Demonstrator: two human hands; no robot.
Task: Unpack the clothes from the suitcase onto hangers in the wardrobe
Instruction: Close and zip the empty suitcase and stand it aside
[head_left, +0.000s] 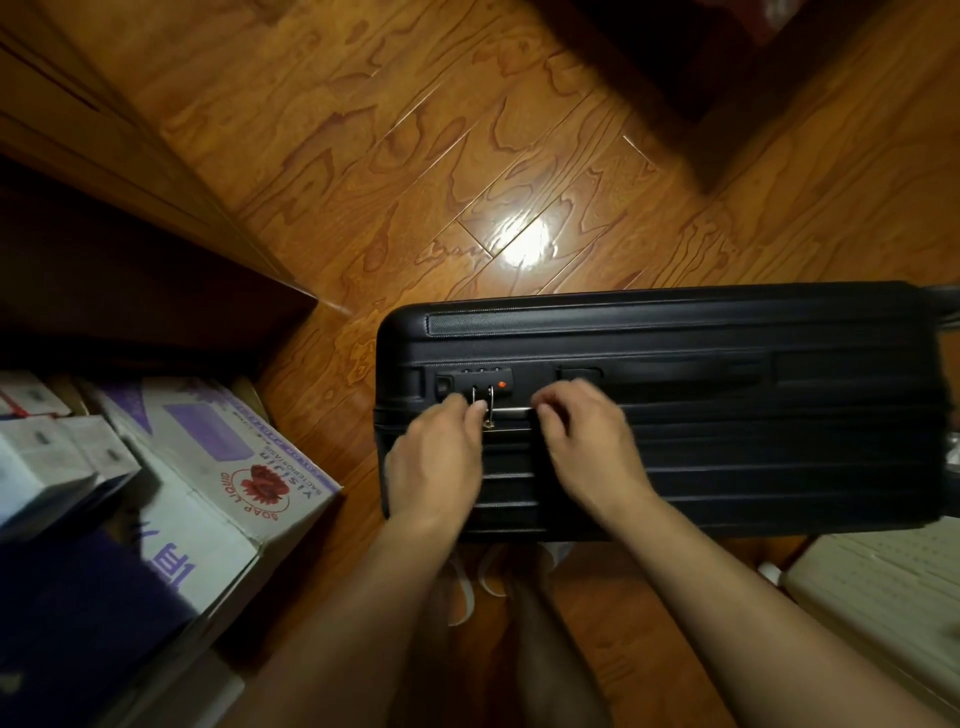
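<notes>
A glossy wooden floor (395, 156) fills the view, with a bright glare spot near its centre. At nine o'clock stands dark wooden furniture (104, 249), and below it, toward eight o'clock, a white and purple cardboard box (228, 467) printed "SOAP LIQUID" holds smaller white boxes (47, 452). Right of the box, from centre to three o'clock, a black hard-shell suitcase (727, 415) sits on the floor, closed, its ribbed side facing up. A combination lock (480, 382) with a red dot sits near its left end, two metal zipper pulls (488, 405) latched in it. The left hand (436, 457) curls its fingers against the zipper pulls, pinching at them. Just beside it, the right hand (587, 441) rests on the suitcase with fingers curled at the zipper line; whether it grips anything I cannot tell. At four o'clock lies a pale quilted item (883, 592).
</notes>
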